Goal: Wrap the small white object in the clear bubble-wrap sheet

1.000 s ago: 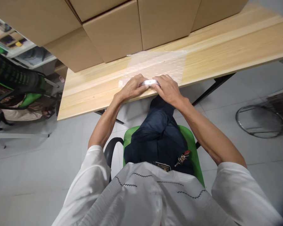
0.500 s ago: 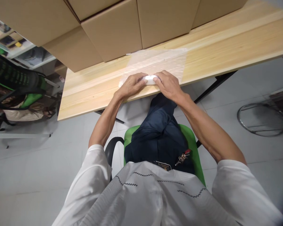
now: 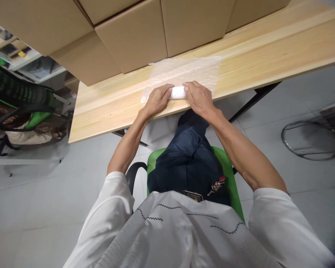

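1. The white bundle (image 3: 178,92) lies near the table's front edge, between the hands. It could slip over that edge if pulled toward the lap or if one end came loose.
2. The left hand (image 3: 158,98) has its thumb and curled fingers closed on one end of the bundle; the right hand (image 3: 198,96) holds the other end the same way. Uneven pressure from the two could skew the bundle. How tightly they press, I cannot tell.
3. The clear plastic sheet (image 3: 188,69) spreads from the bundle toward the table's back. It looks thin and light, so it could wrinkle, slide or tear if dragged sideways. Whether it wraps around the bundle is hidden.
4. The table (image 3: 268,52) carries brown boxes (image 3: 134,37) behind the sheet, whose back edge lies close to them; a forward push could catch it there.
5. As for writing, no brand or label can be read on the bundle or sheet, and the visible box sides look plain. The belt buckle (image 3: 194,196) bears a mark too small to read. The shirt (image 3: 181,234) shows dark wavy lines, not letters.
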`<move>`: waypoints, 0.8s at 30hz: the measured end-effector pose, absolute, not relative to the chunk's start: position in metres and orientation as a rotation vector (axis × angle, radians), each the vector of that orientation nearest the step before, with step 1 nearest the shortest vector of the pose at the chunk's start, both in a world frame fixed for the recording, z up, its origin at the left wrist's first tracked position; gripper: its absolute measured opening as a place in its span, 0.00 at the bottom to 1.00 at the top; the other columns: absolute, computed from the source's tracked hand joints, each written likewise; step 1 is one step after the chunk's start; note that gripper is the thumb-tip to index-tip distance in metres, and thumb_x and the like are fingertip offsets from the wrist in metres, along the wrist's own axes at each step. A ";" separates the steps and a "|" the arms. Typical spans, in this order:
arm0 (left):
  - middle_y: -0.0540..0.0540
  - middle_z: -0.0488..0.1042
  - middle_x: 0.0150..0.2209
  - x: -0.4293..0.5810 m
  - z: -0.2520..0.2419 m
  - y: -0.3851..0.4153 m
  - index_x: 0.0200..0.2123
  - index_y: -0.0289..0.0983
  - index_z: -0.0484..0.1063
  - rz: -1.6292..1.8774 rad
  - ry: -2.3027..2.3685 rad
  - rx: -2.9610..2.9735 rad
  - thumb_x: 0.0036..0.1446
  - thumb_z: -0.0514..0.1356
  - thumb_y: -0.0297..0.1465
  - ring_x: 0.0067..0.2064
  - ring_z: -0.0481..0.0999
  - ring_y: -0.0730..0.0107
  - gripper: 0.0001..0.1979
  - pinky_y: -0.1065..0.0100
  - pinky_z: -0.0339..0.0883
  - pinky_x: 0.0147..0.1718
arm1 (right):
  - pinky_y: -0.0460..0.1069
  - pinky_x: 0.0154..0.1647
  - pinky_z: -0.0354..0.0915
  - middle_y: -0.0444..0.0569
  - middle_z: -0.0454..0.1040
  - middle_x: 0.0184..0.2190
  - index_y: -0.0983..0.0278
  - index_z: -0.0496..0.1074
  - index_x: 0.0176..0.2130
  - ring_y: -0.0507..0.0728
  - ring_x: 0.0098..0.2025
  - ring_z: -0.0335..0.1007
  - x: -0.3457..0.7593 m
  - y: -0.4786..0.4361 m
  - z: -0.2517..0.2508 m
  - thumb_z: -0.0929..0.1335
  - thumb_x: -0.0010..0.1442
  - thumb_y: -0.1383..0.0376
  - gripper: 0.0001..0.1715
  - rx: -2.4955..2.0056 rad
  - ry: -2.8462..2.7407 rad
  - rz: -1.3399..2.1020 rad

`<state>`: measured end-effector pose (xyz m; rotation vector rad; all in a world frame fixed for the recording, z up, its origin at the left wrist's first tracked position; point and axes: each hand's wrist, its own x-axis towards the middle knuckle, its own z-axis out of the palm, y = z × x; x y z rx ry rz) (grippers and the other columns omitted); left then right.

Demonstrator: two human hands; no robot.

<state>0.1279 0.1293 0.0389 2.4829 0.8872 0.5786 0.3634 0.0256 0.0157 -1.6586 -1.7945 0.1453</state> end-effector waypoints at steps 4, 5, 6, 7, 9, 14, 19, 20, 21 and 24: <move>0.35 0.86 0.71 0.130 0.040 0.128 0.73 0.43 0.82 0.581 0.918 2.480 0.88 0.48 0.55 0.74 0.83 0.44 0.34 0.45 0.73 0.78 | 0.68 0.71 0.76 0.62 0.85 0.68 0.58 0.77 0.76 0.74 0.71 0.81 0.362 0.026 0.015 0.56 0.90 0.44 0.37 -1.644 -1.762 0.140; 0.35 0.86 0.71 0.130 0.041 0.127 0.73 0.42 0.82 0.582 0.926 2.483 0.88 0.48 0.54 0.74 0.83 0.44 0.34 0.45 0.73 0.78 | 0.69 0.71 0.77 0.63 0.85 0.69 0.59 0.76 0.77 0.75 0.71 0.81 0.361 0.027 0.015 0.56 0.89 0.44 0.38 -1.649 -1.757 0.139; 0.35 0.86 0.71 0.131 0.041 0.127 0.72 0.41 0.83 0.585 0.935 2.486 0.88 0.48 0.53 0.73 0.83 0.44 0.33 0.46 0.73 0.78 | 0.69 0.70 0.77 0.64 0.84 0.70 0.59 0.76 0.77 0.76 0.71 0.81 0.361 0.028 0.015 0.56 0.89 0.44 0.38 -1.658 -1.754 0.136; 0.35 0.86 0.71 0.132 0.041 0.127 0.72 0.40 0.83 0.589 0.943 2.489 0.88 0.48 0.52 0.73 0.84 0.44 0.33 0.47 0.73 0.78 | 0.69 0.69 0.77 0.64 0.84 0.70 0.59 0.76 0.77 0.76 0.70 0.81 0.361 0.028 0.015 0.56 0.89 0.44 0.38 -1.669 -1.750 0.130; 0.35 0.86 0.71 0.133 0.042 0.127 0.71 0.38 0.83 0.593 0.965 2.495 0.88 0.48 0.50 0.72 0.84 0.45 0.32 0.47 0.73 0.78 | 0.67 0.66 0.78 0.62 0.85 0.69 0.58 0.76 0.76 0.75 0.68 0.82 0.360 0.029 0.015 0.56 0.89 0.44 0.36 -1.686 -1.737 0.110; 0.34 0.86 0.71 0.134 0.038 0.132 0.71 0.38 0.82 0.615 0.998 2.511 0.88 0.50 0.49 0.73 0.83 0.44 0.30 0.47 0.72 0.78 | 0.63 0.58 0.78 0.59 0.87 0.60 0.55 0.75 0.71 0.72 0.60 0.84 0.360 0.028 0.013 0.54 0.91 0.48 0.30 -1.749 -1.723 0.083; 0.35 0.89 0.58 0.132 0.030 0.138 0.76 0.40 0.76 0.656 0.993 2.523 0.88 0.51 0.47 0.65 0.87 0.44 0.28 0.44 0.75 0.73 | 0.62 0.56 0.75 0.60 0.86 0.59 0.57 0.77 0.65 0.71 0.58 0.83 0.358 0.027 0.015 0.54 0.90 0.56 0.28 -1.818 -1.736 0.057; 0.36 0.88 0.54 0.132 0.028 0.138 0.76 0.41 0.75 0.668 0.989 2.528 0.88 0.52 0.46 0.63 0.88 0.44 0.27 0.44 0.75 0.71 | 0.62 0.56 0.75 0.61 0.86 0.59 0.58 0.78 0.65 0.71 0.58 0.83 0.357 0.027 0.016 0.54 0.89 0.57 0.28 -1.815 -1.737 0.050; 0.38 0.88 0.51 0.132 0.027 0.139 0.76 0.42 0.75 0.684 0.982 2.535 0.88 0.52 0.46 0.60 0.88 0.45 0.26 0.44 0.76 0.70 | 0.63 0.56 0.75 0.61 0.86 0.58 0.58 0.78 0.65 0.71 0.58 0.82 0.356 0.026 0.017 0.54 0.89 0.57 0.28 -1.816 -1.739 0.049; 0.40 0.85 0.47 0.134 0.026 0.137 0.73 0.44 0.76 0.732 0.955 2.566 0.88 0.53 0.46 0.56 0.88 0.46 0.24 0.44 0.77 0.65 | 0.64 0.57 0.74 0.63 0.85 0.59 0.59 0.78 0.66 0.73 0.60 0.81 0.353 0.024 0.021 0.56 0.89 0.54 0.27 -1.861 -1.746 0.082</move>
